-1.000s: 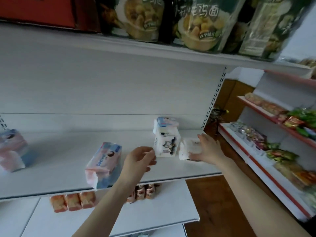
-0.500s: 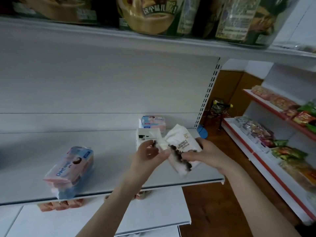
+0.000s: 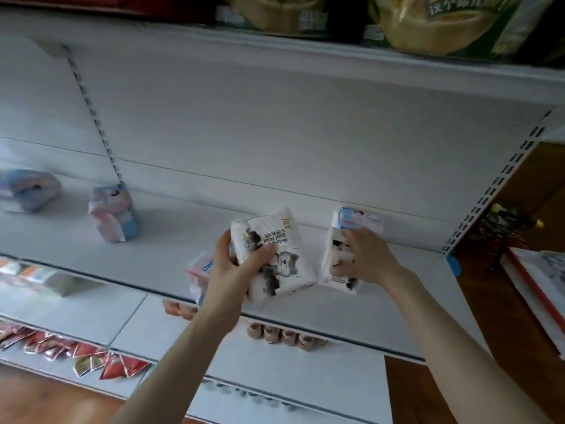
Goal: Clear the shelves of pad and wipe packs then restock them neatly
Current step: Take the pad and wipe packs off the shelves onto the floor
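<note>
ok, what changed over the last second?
Cat pack came off the shelf, passed from right grip to left grip. Right grip let go and now holds the standing pack. Blue pack and pink pack stayed put.

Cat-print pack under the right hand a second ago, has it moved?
Yes. The cat-print pack is off the shelf, in the left hand, now left of the standing pack, not right of it.

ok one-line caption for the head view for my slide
Left hand holds a cat pack at the shelf while the right hand grips a standing pack beside it.
</note>
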`<action>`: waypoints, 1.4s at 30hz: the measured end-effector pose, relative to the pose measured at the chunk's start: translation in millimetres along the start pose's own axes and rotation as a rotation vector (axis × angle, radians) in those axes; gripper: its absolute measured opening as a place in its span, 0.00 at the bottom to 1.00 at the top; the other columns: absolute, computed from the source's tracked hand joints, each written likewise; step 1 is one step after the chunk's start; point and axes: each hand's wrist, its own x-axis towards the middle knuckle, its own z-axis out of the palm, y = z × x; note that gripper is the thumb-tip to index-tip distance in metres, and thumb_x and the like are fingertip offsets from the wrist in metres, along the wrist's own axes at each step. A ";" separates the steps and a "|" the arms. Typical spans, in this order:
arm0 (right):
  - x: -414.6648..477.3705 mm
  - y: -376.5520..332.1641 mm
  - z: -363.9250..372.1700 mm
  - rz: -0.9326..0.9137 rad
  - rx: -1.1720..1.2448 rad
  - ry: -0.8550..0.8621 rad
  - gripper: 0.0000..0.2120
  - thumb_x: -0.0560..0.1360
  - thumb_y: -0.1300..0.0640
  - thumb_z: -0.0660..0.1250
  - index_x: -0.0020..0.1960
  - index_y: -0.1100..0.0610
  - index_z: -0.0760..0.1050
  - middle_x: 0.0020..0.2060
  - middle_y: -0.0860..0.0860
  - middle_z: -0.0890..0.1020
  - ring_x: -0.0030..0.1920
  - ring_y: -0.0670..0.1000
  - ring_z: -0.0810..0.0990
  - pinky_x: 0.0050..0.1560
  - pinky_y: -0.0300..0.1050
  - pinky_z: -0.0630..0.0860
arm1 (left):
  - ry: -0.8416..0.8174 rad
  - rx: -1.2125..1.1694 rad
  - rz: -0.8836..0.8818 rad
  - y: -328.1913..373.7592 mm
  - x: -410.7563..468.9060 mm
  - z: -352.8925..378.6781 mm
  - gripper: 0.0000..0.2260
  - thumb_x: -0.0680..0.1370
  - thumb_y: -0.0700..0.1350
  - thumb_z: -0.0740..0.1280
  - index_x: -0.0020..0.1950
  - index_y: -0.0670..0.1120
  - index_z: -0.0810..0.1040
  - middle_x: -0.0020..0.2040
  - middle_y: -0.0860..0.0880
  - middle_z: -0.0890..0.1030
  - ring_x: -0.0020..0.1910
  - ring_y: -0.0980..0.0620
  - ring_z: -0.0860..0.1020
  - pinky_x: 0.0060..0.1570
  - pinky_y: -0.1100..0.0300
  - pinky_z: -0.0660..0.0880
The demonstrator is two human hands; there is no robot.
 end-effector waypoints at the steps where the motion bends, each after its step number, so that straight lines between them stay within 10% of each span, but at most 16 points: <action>1: 1.4 -0.1 5.7 0.017 -0.031 0.021 0.38 0.61 0.37 0.71 0.63 0.58 0.68 0.60 0.54 0.76 0.62 0.56 0.73 0.57 0.46 0.69 | 0.013 0.004 0.004 2.1 -1.5 -7.5 0.36 0.60 0.48 0.76 0.67 0.48 0.68 0.53 0.44 0.82 0.47 0.46 0.83 0.48 0.48 0.80; 11: -60.5 -109.5 -16.1 0.006 0.801 0.066 0.19 0.64 0.55 0.78 0.50 0.51 0.74 0.43 0.44 0.81 0.42 0.42 0.80 0.38 0.36 0.73 | 0.046 -0.057 0.082 29.9 -40.4 -102.0 0.34 0.61 0.48 0.78 0.65 0.49 0.70 0.51 0.45 0.83 0.49 0.45 0.83 0.48 0.47 0.79; 17: -96.9 -248.7 41.0 -0.077 0.999 -0.164 0.19 0.64 0.58 0.75 0.53 0.54 0.75 0.49 0.55 0.83 0.49 0.53 0.82 0.51 0.48 0.79 | 0.119 -0.085 0.073 48.2 -94.1 -236.7 0.32 0.62 0.50 0.76 0.64 0.47 0.70 0.53 0.42 0.82 0.50 0.41 0.82 0.49 0.44 0.79; 27: -140.1 -488.7 240.2 -0.108 0.811 -0.757 0.16 0.68 0.60 0.74 0.54 0.59 0.75 0.46 0.57 0.83 0.40 0.50 0.83 0.40 0.45 0.80 | 0.685 -0.203 -0.063 -10.4 -216.5 -495.1 0.23 0.69 0.45 0.74 0.61 0.49 0.73 0.54 0.44 0.82 0.49 0.48 0.83 0.44 0.56 0.79; 34: -179.2 -603.2 407.7 -0.202 0.471 -1.070 0.27 0.57 0.44 0.77 0.51 0.57 0.78 0.48 0.56 0.83 0.42 0.53 0.81 0.38 0.47 0.76 | 1.098 -0.453 -0.242 -114.7 -303.2 -614.7 0.15 0.73 0.42 0.70 0.58 0.48 0.73 0.55 0.44 0.81 0.49 0.47 0.82 0.46 0.53 0.78; 38: -211.4 -636.1 515.3 -0.236 0.293 -1.192 0.30 0.59 0.45 0.76 0.55 0.60 0.77 0.50 0.55 0.83 0.46 0.52 0.82 0.40 0.45 0.78 | 1.251 -0.562 -0.389 -197.3 -338.9 -664.6 0.25 0.71 0.43 0.72 0.65 0.48 0.69 0.57 0.45 0.80 0.51 0.45 0.81 0.46 0.50 0.78; 42: -239.0 -652.8 626.5 -0.201 0.177 -1.274 0.12 0.68 0.56 0.75 0.47 0.58 0.75 0.42 0.51 0.79 0.43 0.49 0.78 0.42 0.42 0.75 | 1.416 -0.590 -0.487 -289.4 -357.8 -710.2 0.35 0.65 0.49 0.75 0.69 0.48 0.64 0.59 0.46 0.77 0.51 0.46 0.81 0.45 0.51 0.79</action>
